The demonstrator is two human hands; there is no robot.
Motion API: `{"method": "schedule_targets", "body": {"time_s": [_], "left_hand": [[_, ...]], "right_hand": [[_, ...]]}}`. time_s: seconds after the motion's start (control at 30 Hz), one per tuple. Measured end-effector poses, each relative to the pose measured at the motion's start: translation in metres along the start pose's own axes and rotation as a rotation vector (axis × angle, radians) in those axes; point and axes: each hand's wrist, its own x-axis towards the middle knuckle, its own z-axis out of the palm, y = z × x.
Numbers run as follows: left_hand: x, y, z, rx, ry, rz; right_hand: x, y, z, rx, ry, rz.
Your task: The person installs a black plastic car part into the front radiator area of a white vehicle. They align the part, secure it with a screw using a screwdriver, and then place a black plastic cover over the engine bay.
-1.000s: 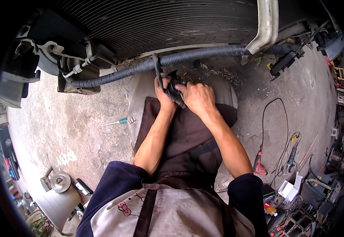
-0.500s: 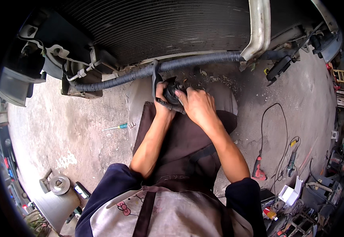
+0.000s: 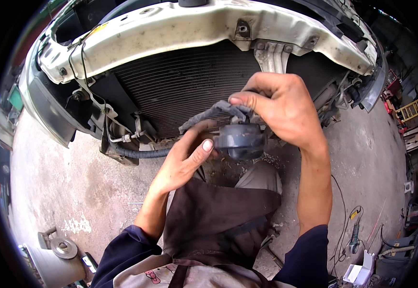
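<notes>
Concrete floor (image 3: 93,192) | dusty, dark, rounded part (image 3: 242,140) | right grip (image 3: 288,110) pinching cable (image 3: 208,114) | left grip (image 3: 182,162) unclear

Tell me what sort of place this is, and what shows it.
Probably a vehicle repair workshop: a finned radiator-like panel lies exposed beneath a pale metal crossbeam, and what looks like a handheld power tool lies on the worn concrete floor.

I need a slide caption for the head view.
Left hand beside a black rounded part, right hand at its cable, before a finned radiator.
</notes>
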Motion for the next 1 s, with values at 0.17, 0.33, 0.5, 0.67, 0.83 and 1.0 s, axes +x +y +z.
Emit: {"method": "schedule_targets", "body": {"time_s": [0.17,0.33,0.5,0.67,0.83,1.0], "left_hand": [[0.054,0.019,0.008,0.203,0.138,0.324],[0.083,0.020,0.026,0.030,0.307,0.431],[0.081,0.018,0.035,0.103,0.423,0.475],[0.085,0.025,0.039,0.060,0.465,0.489],[0.092,0.034,0.047,0.040,0.535,0.509],[0.093,0.035,0.045,0.095,0.565,0.518]], "right_hand": [[0.046,0.013,0.002,-0.037,0.124,-0.061],[0.037,0.019,0.010,0.370,0.364,-0.069],[0.025,0.043,0.031,0.291,0.556,-0.375],[0.014,0.038,0.031,-0.011,0.555,-0.509],[0.011,0.042,0.029,-0.164,0.576,-0.624],[0.009,0.047,0.035,-0.309,0.602,-0.641]]}}
